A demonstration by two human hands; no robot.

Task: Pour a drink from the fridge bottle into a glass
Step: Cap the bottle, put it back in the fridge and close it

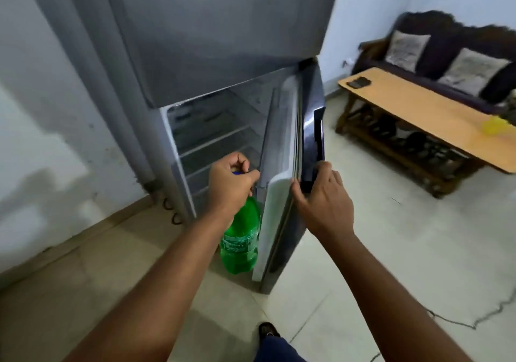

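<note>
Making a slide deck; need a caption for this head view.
Left hand grips green bottle by its neck; right hand holds fridge door edge.

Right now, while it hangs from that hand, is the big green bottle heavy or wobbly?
Probably heavy: the green bottle is large and looks green all the way down, so it seems fairly full. It may swing, since the left hand grips only its top near the blue cap. It could be slippery if it is cold, though no wetness shows.
</note>
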